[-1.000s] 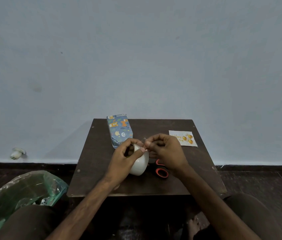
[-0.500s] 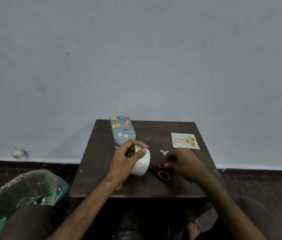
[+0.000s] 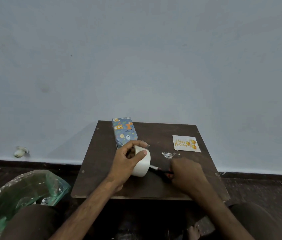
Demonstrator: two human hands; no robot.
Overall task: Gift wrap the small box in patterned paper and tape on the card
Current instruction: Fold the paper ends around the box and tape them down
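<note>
the left hand (image 3: 124,163) grips the tape roll (image 3: 142,163), thumb across its outer face and fingers in the core. a short free tab of tape (image 3: 145,144) stands up past the fingertips. the right hand (image 3: 187,175) is curled over the handles of the scissors (image 3: 155,169); whether the fingers are through the loops cannot be told. the scissors lie flat on the table (image 3: 145,187), long axis running from the right hand toward the left, blade tip just beside the roll. the wrapped box (image 3: 123,132) lies just beyond the left hand, long axis pointing away from the person. the card (image 3: 186,143) lies beyond the right hand, well apart from the box, with a crumpled tape scrap (image 3: 168,155) between. judgement: the coming cut requires raising the blades to the tab; the right hand is nearer the card, the left nearer the box.
</note>
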